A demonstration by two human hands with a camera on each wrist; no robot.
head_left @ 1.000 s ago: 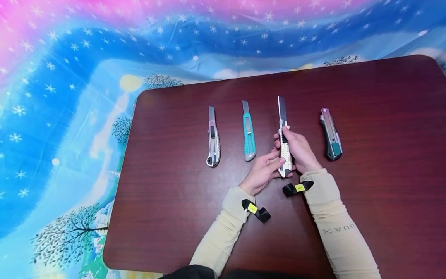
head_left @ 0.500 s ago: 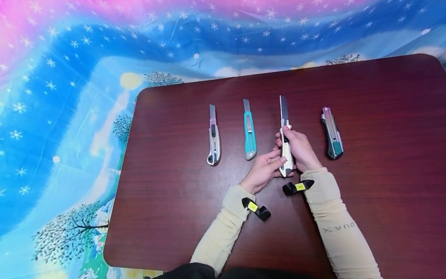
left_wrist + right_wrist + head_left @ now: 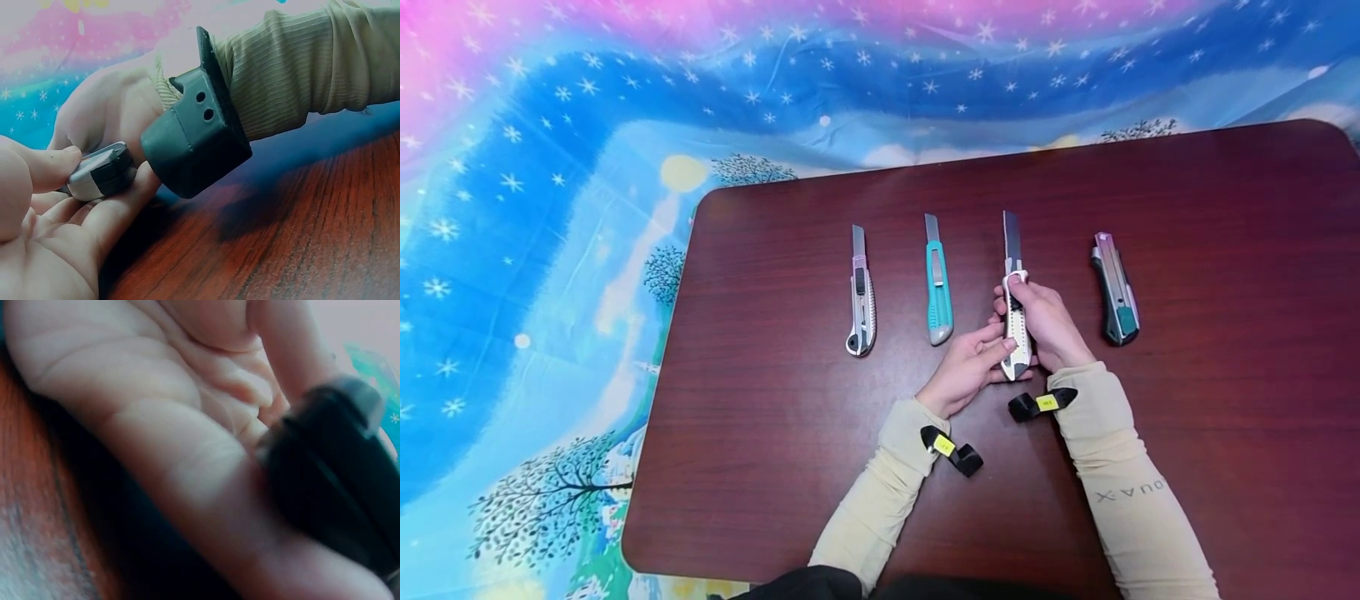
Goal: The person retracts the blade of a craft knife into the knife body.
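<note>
A white-handled utility knife (image 3: pixel 1017 333) with a long exposed blade (image 3: pixel 1012 237) points away from me, held between both hands. My right hand (image 3: pixel 1051 323) grips the upper handle from the right, thumb on the black slider near the blade end. Lower down, my left hand (image 3: pixel 966 367) pinches the handle's butt end, thumb on top and fingers underneath. In the left wrist view the dark-capped knife end (image 3: pixel 109 173) shows between left thumb and fingers. The right wrist view shows the right palm (image 3: pixel 156 425) up close, with the dark knife end (image 3: pixel 331 481) blurred beside it.
Left of the hands, a teal utility knife (image 3: pixel 937 292) and a silver utility knife (image 3: pixel 861 292) lie with blades out. A black-and-green utility knife (image 3: pixel 1116 292) lies to the right, no bare blade showing. All are on a dark red wooden table (image 3: pixel 760 467); a printed cloth (image 3: pixel 625 100) hangs behind.
In the last half second the right thumb has slid slightly toward me, and the blade of the white-handled knife stands out a little less. The other knives stay in place.
</note>
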